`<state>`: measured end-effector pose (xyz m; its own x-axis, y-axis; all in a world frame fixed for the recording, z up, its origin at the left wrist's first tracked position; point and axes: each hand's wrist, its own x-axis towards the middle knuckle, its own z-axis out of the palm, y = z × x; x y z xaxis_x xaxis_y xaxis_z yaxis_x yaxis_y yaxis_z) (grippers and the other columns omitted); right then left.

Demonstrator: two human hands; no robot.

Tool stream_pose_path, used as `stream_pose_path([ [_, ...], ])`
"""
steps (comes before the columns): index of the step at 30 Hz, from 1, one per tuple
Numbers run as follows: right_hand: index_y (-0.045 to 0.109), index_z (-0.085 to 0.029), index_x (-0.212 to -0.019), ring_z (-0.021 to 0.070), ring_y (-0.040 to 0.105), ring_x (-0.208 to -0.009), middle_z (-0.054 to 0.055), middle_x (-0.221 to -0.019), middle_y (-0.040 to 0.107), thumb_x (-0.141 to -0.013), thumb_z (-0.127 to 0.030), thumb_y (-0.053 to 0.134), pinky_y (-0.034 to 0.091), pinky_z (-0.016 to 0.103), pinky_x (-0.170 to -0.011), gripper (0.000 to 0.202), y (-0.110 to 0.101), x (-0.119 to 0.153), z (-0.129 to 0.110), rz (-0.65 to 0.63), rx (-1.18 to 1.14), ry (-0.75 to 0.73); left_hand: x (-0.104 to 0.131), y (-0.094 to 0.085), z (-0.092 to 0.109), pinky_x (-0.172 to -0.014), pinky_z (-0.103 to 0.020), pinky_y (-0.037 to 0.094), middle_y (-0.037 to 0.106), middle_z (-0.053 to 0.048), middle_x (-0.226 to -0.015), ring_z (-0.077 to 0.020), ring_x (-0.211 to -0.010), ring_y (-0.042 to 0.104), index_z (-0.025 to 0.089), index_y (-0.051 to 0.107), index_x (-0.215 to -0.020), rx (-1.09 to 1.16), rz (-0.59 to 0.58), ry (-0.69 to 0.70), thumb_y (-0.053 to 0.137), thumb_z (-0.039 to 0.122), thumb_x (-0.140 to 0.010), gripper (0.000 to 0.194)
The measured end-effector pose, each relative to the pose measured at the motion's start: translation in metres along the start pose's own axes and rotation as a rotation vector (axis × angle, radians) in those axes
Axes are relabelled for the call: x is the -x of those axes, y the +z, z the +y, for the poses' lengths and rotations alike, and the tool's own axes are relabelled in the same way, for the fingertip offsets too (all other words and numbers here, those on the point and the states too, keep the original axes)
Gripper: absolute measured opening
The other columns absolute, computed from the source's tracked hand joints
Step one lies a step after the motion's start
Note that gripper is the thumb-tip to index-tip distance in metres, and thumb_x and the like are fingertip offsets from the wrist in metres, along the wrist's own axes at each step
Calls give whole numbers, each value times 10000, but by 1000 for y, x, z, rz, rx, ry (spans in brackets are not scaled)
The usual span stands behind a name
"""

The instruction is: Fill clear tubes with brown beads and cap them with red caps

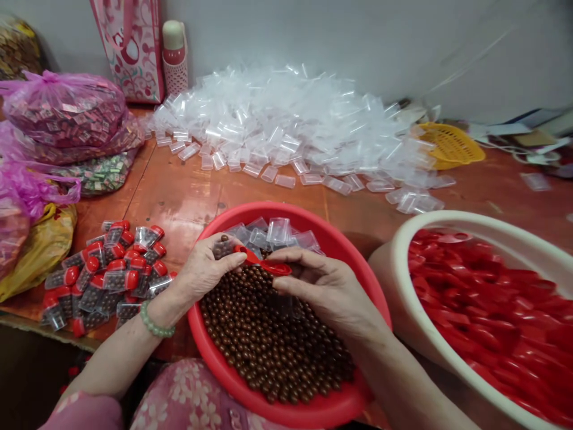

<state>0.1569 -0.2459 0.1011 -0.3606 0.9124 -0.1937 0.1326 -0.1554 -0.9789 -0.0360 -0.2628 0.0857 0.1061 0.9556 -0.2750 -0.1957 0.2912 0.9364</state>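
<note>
My left hand is closed around a small clear container with brown balls inside, tilted on its side above the basin. Between thumb and fingers, my right hand pinches a red plastic cap. The cap reaches across to the container's mouth by my left thumb; how far it is seated there I cannot tell. Under both hands, the red basin holds a mass of shiny brown balls. Several clear containers lie at the basin's far side.
Filled, red-capped containers are heaped at left. A white tub of red caps stands at right. Along the wall lie a pile of clear containers and a yellow basket. Pink bags, a tote and a bottle occupy the left.
</note>
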Motion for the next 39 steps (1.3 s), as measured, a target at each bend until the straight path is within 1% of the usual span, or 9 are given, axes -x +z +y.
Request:
stream_pose_path([
  [6, 669, -221, -937, 143, 676, -701, 8, -812, 726, -738, -291, 764, 580, 277, -666, 232, 16, -6, 6, 231, 87, -207, -2, 2, 1, -719, -238, 421, 598, 21, -751, -92, -686, 540, 137, 605, -839, 41, -17, -19, 709, 224, -736, 171],
  [10, 683, -222, -938, 175, 706, -799, 36, -900, 752, -836, -227, 658, 587, 331, -790, 106, 24, -14, 4, 161, 434, -445, -3, 1, -3, -790, -254, 444, 628, 5, -809, -111, -769, 576, 140, 619, -836, 94, -27, 17, 725, 218, -721, 175],
  [12, 683, -224, -985, 184, 711, -842, 52, -951, 754, -879, -211, 598, 586, 344, -825, 137, 26, -14, 4, 110, 580, -523, -4, 0, -6, -837, -273, 452, 646, -11, -864, -130, -832, 592, 143, 634, -872, 141, -41, 31, 721, 235, -729, 191],
  [18, 667, -220, -1081, 197, 694, -990, 81, -1093, 725, -915, -191, 534, 574, 348, -901, 215, 25, -13, 4, 57, 730, -600, -6, -7, -10, -882, -295, 465, 690, -35, -890, -139, -836, 625, 135, 669, -933, 390, -153, -94, 673, 117, -661, 273],
  [21, 677, -225, -1042, 190, 707, -930, 63, -1030, 741, -895, -183, 569, 579, 334, -870, 187, 20, -14, 5, 124, 676, -580, -7, -11, -4, -900, -333, 488, 712, -72, -929, -175, -866, 667, 115, 672, -992, 587, -224, -168, 628, 137, -665, 331],
  [26, 689, -237, -1026, 181, 712, -875, 27, -985, 752, -832, -260, 676, 584, 359, -847, 196, 10, -18, 6, 228, 273, -354, -8, -18, 2, -896, -397, 497, 722, -125, -1006, -283, -984, 690, 105, 638, -1096, 697, -379, -215, 569, 235, -697, 426],
  [31, 703, -248, -988, 160, 707, -765, 17, -932, 751, -787, -301, 723, 604, 328, -750, 209, 8, -22, -9, 216, 76, -243, -3, -22, 1, -743, -349, 534, 700, -116, -942, -244, -825, 687, 105, 680, -1028, 637, -456, -188, 627, 257, -655, 407],
  [36, 708, -264, -966, 133, 675, -666, -3, -856, 737, -781, -285, 729, 592, 292, -673, 188, 13, -23, -12, 221, 24, -257, 3, -17, -1, -728, -279, 504, 645, -56, -850, -144, -749, 623, 131, 688, -1058, 494, -344, -122, 723, 253, -715, 366],
  [39, 711, -271, -968, 135, 678, -701, 1, -910, 735, -789, -275, 720, 586, 292, -689, 179, 15, -23, -8, 209, 1, -257, 2, -14, -4, -789, -281, 502, 656, -38, -862, -138, -804, 640, 167, 654, -1140, 466, -314, -10, 744, 287, -763, 406],
])
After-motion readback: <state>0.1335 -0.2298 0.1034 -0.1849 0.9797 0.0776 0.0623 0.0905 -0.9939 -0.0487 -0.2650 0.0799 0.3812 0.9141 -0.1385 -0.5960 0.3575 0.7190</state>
